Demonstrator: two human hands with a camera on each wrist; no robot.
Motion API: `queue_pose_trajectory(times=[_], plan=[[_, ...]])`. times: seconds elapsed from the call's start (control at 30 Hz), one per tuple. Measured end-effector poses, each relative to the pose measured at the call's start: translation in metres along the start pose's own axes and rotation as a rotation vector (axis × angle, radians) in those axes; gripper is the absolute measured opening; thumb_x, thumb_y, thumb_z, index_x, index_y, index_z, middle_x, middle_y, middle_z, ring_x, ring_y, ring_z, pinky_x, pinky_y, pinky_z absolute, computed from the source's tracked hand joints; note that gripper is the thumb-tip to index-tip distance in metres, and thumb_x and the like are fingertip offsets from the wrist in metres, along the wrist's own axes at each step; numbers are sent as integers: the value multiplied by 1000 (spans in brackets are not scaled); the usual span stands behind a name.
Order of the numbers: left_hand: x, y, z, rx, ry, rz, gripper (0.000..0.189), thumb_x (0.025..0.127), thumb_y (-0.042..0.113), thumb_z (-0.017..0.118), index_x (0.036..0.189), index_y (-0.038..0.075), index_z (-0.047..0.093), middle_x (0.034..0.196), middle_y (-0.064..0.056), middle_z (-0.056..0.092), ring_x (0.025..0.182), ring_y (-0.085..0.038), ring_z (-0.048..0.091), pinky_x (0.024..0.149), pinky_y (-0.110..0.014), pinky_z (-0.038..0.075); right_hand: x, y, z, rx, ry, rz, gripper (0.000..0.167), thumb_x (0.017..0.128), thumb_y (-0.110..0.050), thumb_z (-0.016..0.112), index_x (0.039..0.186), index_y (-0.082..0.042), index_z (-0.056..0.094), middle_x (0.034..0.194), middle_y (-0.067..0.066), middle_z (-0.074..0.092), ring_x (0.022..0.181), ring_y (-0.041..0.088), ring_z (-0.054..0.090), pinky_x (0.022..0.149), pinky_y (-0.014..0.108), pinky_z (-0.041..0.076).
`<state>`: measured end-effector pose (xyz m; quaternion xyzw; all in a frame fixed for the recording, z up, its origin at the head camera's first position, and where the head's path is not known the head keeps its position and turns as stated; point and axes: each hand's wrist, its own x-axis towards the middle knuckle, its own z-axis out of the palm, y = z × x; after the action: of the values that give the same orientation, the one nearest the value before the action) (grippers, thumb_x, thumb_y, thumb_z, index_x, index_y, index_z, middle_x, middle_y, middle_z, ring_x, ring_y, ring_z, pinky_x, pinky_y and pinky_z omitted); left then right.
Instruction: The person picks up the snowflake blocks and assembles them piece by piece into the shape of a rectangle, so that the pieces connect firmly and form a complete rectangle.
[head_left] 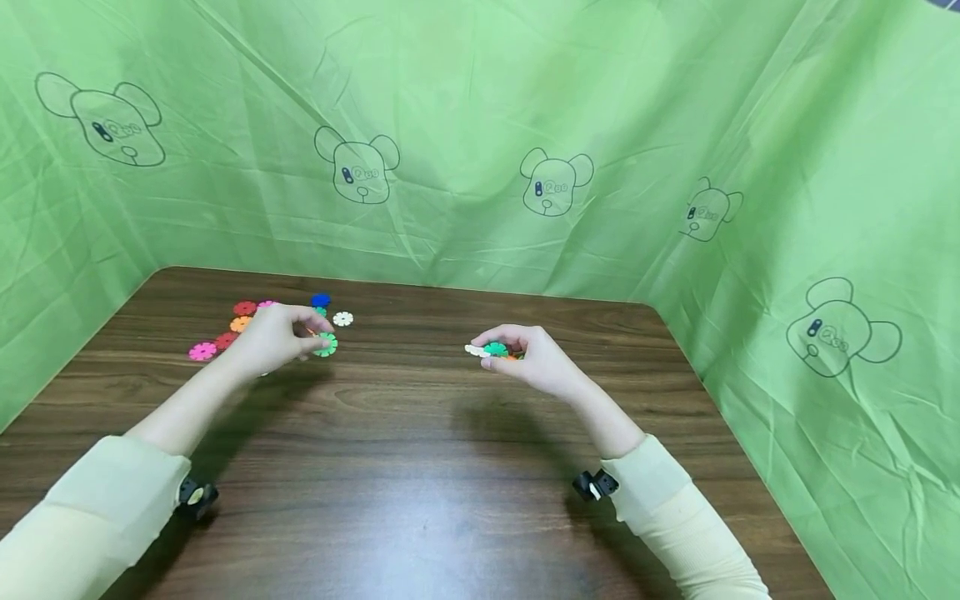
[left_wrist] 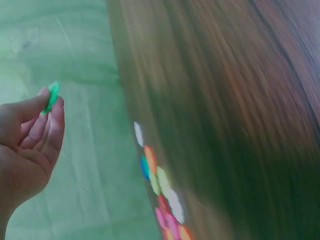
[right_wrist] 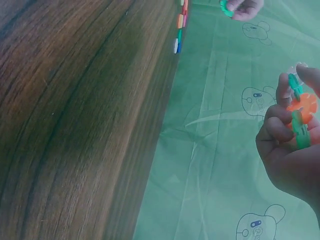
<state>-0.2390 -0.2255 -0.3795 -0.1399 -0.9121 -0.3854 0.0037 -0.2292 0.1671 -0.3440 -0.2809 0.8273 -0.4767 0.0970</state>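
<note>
Left hand (head_left: pixel 273 336) pinches a green disc (head_left: pixel 327 345); right hand (head_left: pixel 542 363) curls round several discs (head_left: pixel 495 349). Uneven squeezing could pop one loose.

A: What kind of place?
B: Curtained booth, reads as a recording setup. Green fabric (head_left: pixel 450 92) closes off the far, left and right sides.
A: Other evidence?
B: Same cartoon animal-head outline (head_left: pixel 358 171) plus logo repeated on the fabric. One wood-grain table (head_left: pixel 420 433) inside. Small black device (head_left: pixel 197 498) at each sleeve cuff.
A: Home, office or lab outside?
B: Can't tell, fabric hides the room.
</note>
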Motion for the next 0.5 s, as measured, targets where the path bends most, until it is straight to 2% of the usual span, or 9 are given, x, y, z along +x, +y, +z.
queue_pose_trajectory(times=[0.13,0.3,0.5], plan=[[-2,28,3,11,61,34,17,83,21,74,96,12,69,85,-4,67,70,-16,64,59,-28,52,0,-3,1,51,10,18,28,84,-18,72,112,-18,68,96,5,70,82,16,62,69,26,51],[-4,57,9,21,130,74,14,82,26,75,92,17,71,81,2,67,75,-14,59,60,-25,47,1,-6,4,77,17,6,27,85,-24,72,111,-19,69,101,10,70,84,16,64,71,28,54],[-8,84,17,-17,162,112,14,80,31,76,88,21,70,77,6,68,69,-11,61,60,-24,49,2,-12,9,81,39,13,27,84,-22,72,111,-19,69,96,2,71,82,13,64,71,31,54]])
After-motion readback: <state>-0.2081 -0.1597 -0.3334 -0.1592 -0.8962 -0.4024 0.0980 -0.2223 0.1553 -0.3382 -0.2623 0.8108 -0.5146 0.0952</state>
